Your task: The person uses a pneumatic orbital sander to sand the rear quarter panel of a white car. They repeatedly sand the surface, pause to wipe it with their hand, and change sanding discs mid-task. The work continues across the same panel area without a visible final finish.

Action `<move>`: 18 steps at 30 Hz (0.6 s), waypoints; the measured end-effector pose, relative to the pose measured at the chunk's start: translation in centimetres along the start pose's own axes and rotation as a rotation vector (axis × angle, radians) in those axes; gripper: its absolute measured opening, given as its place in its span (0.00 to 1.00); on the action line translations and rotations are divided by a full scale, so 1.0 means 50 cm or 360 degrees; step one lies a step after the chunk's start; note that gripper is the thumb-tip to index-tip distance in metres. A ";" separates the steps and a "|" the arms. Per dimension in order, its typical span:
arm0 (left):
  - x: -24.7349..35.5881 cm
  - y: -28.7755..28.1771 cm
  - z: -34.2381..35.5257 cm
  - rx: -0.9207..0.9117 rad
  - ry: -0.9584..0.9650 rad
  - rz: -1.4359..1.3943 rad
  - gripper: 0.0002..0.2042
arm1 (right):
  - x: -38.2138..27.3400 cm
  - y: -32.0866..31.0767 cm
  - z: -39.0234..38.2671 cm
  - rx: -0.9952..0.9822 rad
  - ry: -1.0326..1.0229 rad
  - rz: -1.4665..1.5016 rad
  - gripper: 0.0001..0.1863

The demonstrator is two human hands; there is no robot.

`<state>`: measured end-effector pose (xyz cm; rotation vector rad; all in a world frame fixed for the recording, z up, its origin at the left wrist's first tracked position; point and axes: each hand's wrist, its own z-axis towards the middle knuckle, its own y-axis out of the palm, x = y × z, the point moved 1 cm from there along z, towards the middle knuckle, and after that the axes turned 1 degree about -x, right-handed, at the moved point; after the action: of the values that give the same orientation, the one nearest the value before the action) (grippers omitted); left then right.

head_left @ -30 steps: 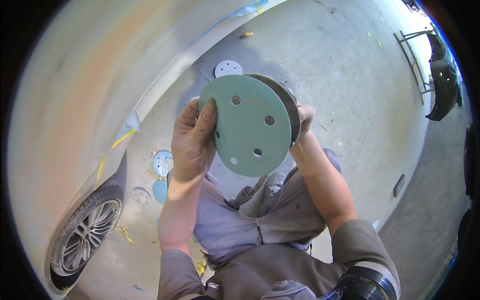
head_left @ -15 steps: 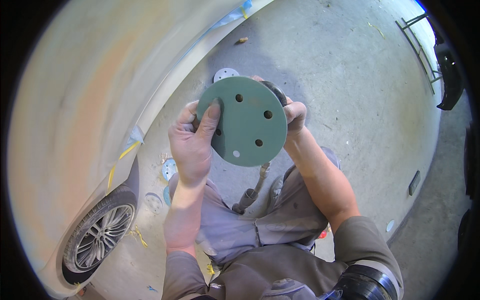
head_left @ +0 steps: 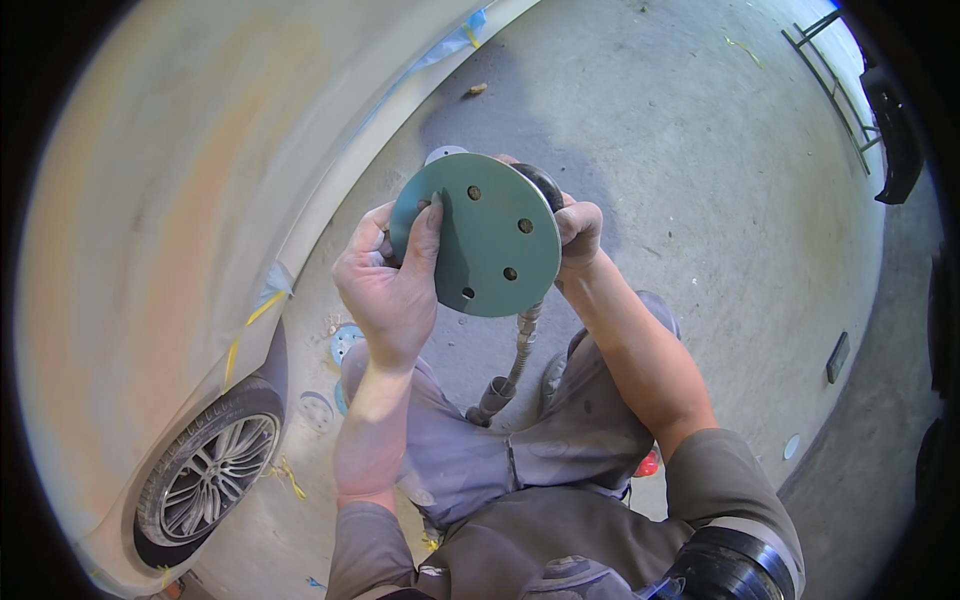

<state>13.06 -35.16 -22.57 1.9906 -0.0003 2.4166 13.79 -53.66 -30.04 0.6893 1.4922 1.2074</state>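
A round green sanding disc (head_left: 490, 240) with several holes faces up at me, lying against the pad of a sander (head_left: 541, 184). Most of the sander is hidden behind the disc; its black rounded edge shows at the upper right. My left hand (head_left: 392, 285) pinches the disc's left edge, thumb flat on the face and fingers curled behind. On the other side, my right hand (head_left: 580, 230) is closed around the sander, its fingers partly hidden. A grey ribbed hose (head_left: 524, 345) hangs below the disc, between my knees.
A car body panel (head_left: 200, 200) with sanded patches curves along the left, above a wheel (head_left: 212, 475). Used sanding discs (head_left: 346, 342) lie on the concrete floor (head_left: 700, 200). A metal stand (head_left: 830, 90) and a dark part (head_left: 893, 140) are at the far right.
The disc and both hands have shifted slightly left. My left thumb sits differently on the disc, and the lowest hole, pale before, now looks dark. The view has swung a little.
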 end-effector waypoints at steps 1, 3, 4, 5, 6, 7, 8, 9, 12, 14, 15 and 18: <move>0.002 0.001 -0.003 0.0014 -0.0004 0.0029 0.10 | 0.000 -0.002 -0.001 0.0003 0.0003 -0.0012 0.47; 0.004 0.004 -0.006 0.0019 0.0017 0.0108 0.10 | -0.002 -0.005 -0.003 -0.0060 0.0001 0.0028 0.47; 0.004 0.005 -0.006 0.0012 0.0038 0.0160 0.11 | -0.003 -0.007 -0.003 -0.0089 0.0010 0.0043 0.47; 0.004 0.005 -0.006 0.0041 0.0076 0.0211 0.12 | -0.003 -0.008 -0.004 -0.0088 -0.0007 0.0048 0.47; 0.003 0.006 -0.004 0.0043 0.0162 0.0326 0.14 | -0.003 -0.009 -0.004 -0.0090 -0.0012 0.0048 0.46; 0.002 0.007 -0.003 0.0083 0.0268 0.0444 0.15 | -0.003 -0.008 -0.004 -0.0088 0.0000 0.0037 0.46; 0.000 0.010 0.000 0.0080 0.0404 0.0563 0.17 | -0.003 -0.007 -0.003 -0.0070 -0.0013 0.0029 0.46; 0.002 0.007 -0.001 0.0110 0.0429 0.0996 0.18 | -0.003 -0.005 -0.002 -0.0051 -0.0010 0.0008 0.45; 0.003 0.018 0.006 0.0026 0.0954 0.0888 0.31 | -0.004 0.010 0.000 -0.0055 -0.0030 -0.0087 0.44; -0.005 0.037 0.005 -0.0388 0.0976 0.0930 0.40 | -0.005 0.020 0.000 -0.0046 -0.0008 -0.0205 0.45; -0.013 0.044 0.009 -0.0399 0.0830 0.0789 0.40 | -0.006 0.024 -0.001 -0.0025 -0.0060 -0.0206 0.42; -0.049 0.063 0.041 -0.0446 0.0304 0.0204 0.40 | -0.014 0.030 0.000 0.0236 -0.0190 -0.0571 0.44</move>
<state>15.52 -38.36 -24.58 1.6846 -0.4507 2.5048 13.76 -53.79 -28.42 0.5510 1.5369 0.7771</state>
